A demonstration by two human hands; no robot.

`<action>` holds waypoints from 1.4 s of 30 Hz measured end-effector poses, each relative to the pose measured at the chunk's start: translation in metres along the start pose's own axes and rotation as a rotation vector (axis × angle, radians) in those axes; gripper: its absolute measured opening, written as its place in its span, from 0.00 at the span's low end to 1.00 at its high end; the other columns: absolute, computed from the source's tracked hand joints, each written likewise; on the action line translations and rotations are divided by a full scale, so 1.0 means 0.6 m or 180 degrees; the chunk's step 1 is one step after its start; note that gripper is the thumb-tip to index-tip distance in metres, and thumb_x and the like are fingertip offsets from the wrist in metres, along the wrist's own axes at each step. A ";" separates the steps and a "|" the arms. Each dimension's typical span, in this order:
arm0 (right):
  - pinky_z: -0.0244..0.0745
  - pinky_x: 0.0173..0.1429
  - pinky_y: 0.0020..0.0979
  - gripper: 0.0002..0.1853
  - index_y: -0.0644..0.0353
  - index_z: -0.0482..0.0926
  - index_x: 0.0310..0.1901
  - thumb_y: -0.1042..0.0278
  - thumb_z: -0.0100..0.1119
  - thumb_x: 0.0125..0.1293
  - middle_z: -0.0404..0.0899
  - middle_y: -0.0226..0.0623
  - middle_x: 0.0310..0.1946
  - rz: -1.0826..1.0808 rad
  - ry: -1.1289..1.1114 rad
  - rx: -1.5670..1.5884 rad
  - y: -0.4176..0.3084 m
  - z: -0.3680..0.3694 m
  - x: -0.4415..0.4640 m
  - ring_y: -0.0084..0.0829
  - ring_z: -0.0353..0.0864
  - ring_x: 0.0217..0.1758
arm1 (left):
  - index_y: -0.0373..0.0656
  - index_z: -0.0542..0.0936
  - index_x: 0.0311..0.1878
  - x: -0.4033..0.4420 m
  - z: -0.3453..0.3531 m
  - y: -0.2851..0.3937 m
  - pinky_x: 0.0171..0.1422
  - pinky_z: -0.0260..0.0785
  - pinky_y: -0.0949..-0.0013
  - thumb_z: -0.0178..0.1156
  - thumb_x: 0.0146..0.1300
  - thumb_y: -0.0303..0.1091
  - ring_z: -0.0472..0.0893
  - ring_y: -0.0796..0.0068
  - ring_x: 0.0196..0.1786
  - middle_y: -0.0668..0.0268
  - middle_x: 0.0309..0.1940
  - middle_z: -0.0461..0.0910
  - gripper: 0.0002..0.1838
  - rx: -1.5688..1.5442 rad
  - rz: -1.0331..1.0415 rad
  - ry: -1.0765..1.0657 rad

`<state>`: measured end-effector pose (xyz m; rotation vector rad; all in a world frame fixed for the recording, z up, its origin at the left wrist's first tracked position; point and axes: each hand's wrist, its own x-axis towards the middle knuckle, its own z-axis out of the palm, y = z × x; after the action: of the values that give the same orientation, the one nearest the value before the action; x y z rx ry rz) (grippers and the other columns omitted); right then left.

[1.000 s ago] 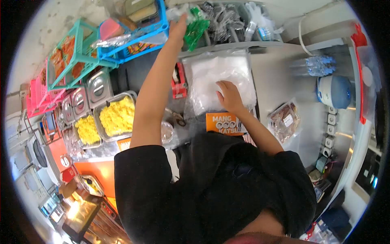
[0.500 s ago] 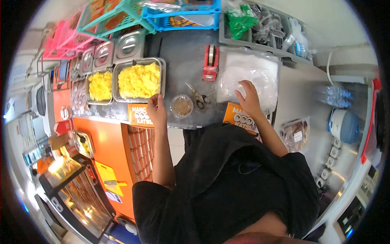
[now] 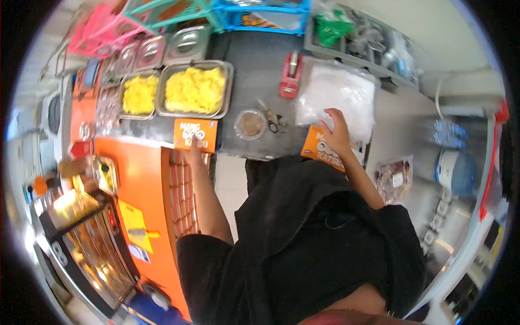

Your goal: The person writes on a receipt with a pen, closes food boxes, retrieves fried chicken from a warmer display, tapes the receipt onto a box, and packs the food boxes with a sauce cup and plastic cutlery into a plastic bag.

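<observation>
Head — two hands (image 3: 193, 150) (image 3: 339, 138), two orange panels (image 3: 184, 128) (image 3: 317, 145)

A single head-worn, wide-angle view is directed forward and steeply down; the black shirt (image 3: 325, 244) is framed nearest, with the left hand (image 3: 193, 153), right hand (image 3: 337, 134) and dark worktop (image 3: 246, 51) beyond.

Red tape dispenser (image 3: 290, 86), scissors (image 3: 269, 114) below it, clear round tub (image 3: 251, 124) just left of the scissors. Along the back: pink basket (image 3: 100, 30), teal basket (image 3: 212, 17), blue basket (image 3: 230, 24), then gray bin (image 3: 368, 62) with green bag (image 3: 331, 27) in it. Right: water jug (image 3: 457, 172), clear-wrapped packet (image 3: 394, 179) nearer in. Lower left: lit display case (image 3: 95, 249), yellow board (image 3: 130, 214), knife (image 3: 138, 232) lying on it.
</observation>
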<state>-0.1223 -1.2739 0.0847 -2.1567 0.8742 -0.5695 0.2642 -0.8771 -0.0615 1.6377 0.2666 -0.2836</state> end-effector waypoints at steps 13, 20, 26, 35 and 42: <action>0.74 0.59 0.39 0.18 0.63 0.77 0.53 0.68 0.65 0.63 0.78 0.48 0.51 0.0424 0.0816 0.0012 0.040 -0.091 -0.069 0.45 0.79 0.53 | 0.43 0.77 0.47 -0.156 0.064 0.337 0.83 0.41 0.41 0.84 0.35 0.52 0.45 0.48 0.82 0.46 0.78 0.50 0.38 0.5788 0.2483 -0.2870; 0.74 0.57 0.36 0.18 0.60 0.77 0.55 0.67 0.64 0.65 0.77 0.41 0.52 0.0635 0.1244 0.0088 0.041 -0.100 -0.117 0.37 0.79 0.53 | 0.43 0.79 0.51 -0.062 0.045 0.249 0.82 0.46 0.42 0.81 0.39 0.44 0.49 0.47 0.81 0.45 0.78 0.49 0.34 0.4825 0.3774 -0.2731; 0.74 0.56 0.35 0.18 0.60 0.77 0.55 0.67 0.65 0.65 0.77 0.41 0.53 0.0881 0.1300 0.0290 0.048 -0.091 -0.137 0.37 0.79 0.53 | 0.43 0.83 0.46 -0.067 0.070 0.280 0.81 0.49 0.43 0.82 0.34 0.44 0.54 0.47 0.78 0.47 0.75 0.55 0.32 0.5333 0.3717 -0.2978; 0.76 0.55 0.37 0.16 0.60 0.79 0.52 0.65 0.65 0.65 0.80 0.41 0.49 0.0900 0.1986 0.0139 0.073 -0.137 -0.147 0.37 0.81 0.50 | 0.43 0.82 0.41 -0.083 0.077 0.256 0.78 0.52 0.43 0.82 0.30 0.44 0.60 0.45 0.75 0.50 0.70 0.63 0.31 0.4569 0.4175 -0.3388; 0.74 0.54 0.30 0.15 0.61 0.80 0.53 0.66 0.65 0.67 0.81 0.36 0.50 0.1455 0.2280 0.0591 0.103 -0.175 -0.159 0.27 0.80 0.50 | 0.43 0.82 0.39 -0.133 0.080 0.277 0.69 0.60 0.42 0.80 0.31 0.40 0.64 0.42 0.70 0.52 0.70 0.65 0.27 0.5083 0.4212 -0.3136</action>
<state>-0.2768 -1.2835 0.0930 -1.5001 1.5646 -1.1511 0.2444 -0.9391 0.1174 2.4196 -2.2218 -0.1990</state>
